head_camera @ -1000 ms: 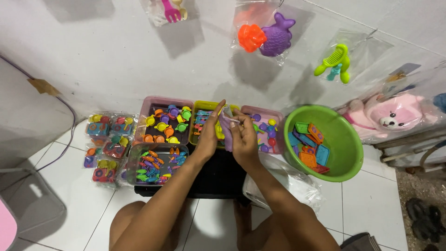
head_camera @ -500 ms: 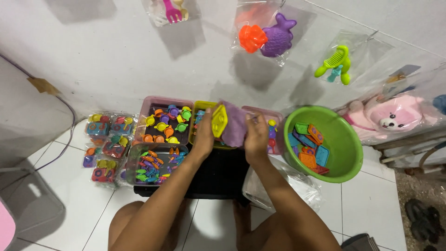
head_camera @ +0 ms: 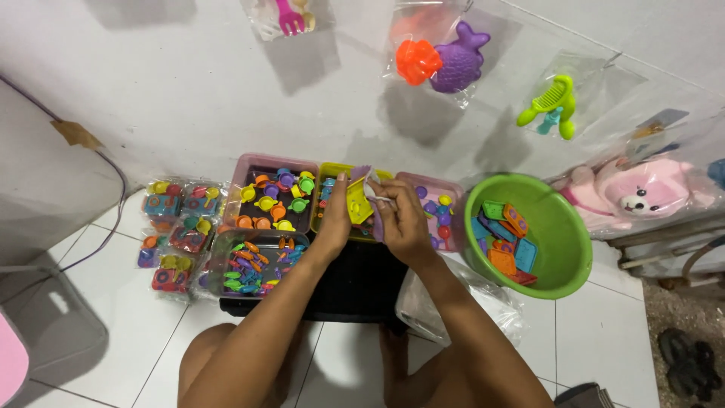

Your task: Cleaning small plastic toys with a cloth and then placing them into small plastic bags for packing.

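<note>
Purple piece [head_camera: 361,172] folded smaller; toy trays [head_camera: 272,198] behind, green bowl [head_camera: 563,264] right.

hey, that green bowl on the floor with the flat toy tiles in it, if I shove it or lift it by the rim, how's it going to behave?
The green bowl looks like thin plastic, so probably light and slightly flexible at the rim. On glossy floor tiles it would likely slide rather than tip. The flat toy tiles lie loose and off to one side, so they may shift and rattle.

trays [head_camera: 273,198] against wall, behind low stand [head_camera: 355,287] | bowl [head_camera: 563,257] right of trays | packets [head_camera: 172,234] left | hands [head_camera: 377,219] over middle tray
</note>
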